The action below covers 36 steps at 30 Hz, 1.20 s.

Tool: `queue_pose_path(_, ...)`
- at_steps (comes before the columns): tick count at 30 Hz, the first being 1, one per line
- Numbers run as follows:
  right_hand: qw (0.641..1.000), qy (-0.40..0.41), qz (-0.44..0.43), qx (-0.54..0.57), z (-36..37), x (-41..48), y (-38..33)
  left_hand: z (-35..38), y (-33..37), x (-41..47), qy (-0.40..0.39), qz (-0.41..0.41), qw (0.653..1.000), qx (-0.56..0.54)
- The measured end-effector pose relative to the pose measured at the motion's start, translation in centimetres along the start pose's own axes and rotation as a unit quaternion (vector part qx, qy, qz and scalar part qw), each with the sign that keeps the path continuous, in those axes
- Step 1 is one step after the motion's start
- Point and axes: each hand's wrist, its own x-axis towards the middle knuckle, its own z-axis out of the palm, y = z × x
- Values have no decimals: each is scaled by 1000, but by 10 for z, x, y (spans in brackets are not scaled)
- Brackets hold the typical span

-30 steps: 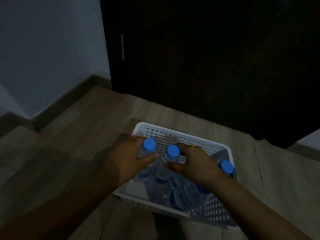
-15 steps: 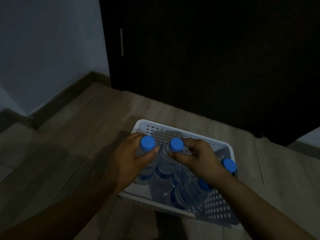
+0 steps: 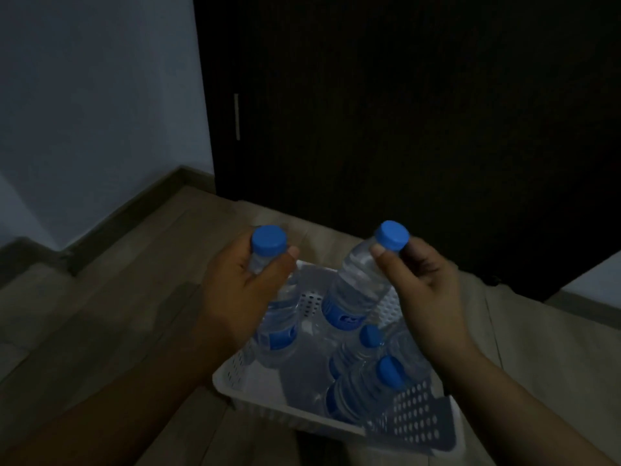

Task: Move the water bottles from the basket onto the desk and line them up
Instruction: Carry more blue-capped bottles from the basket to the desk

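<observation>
My left hand [image 3: 242,297] was curled round the neck of one water bottle [image 3: 279,327], which hung nearly upright. My right hand [image 3: 423,290] pinched a second bottle [image 3: 356,290] just under its cap, base slanting down and left. Both hung over the basket [image 3: 302,418], where other bottles [image 3: 366,388] lay. The desk was out of view, so I couldn't tell which hand was nearer it.

Two bare forearms run from the 7 and 5 o'clock edges up to the left hand [image 3: 242,297] and right hand [image 3: 425,292], each thumbnail short and plain
</observation>
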Motion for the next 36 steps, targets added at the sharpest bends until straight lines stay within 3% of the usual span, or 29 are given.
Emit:
queue_pose_path(9,990,73,-121,-19,2,1,-53,1,53,-4,-19,59,998,-32)
queue_pose_path(18,988,125,-93,3,-8,24,-103,8,111,10,-38,98,993,-50)
queue_pose_path(26,984,146,-98,8,-30,73,-154,23,163,61,-54,80,995,-13)
queue_pose_path(31,987,134,-88,3,-50,128,-225,26,238,107,-48,78,996,22)
queue_pose_path(36,990,123,-74,-4,-77,177,-336,22,358,141,-57,51,997,6)
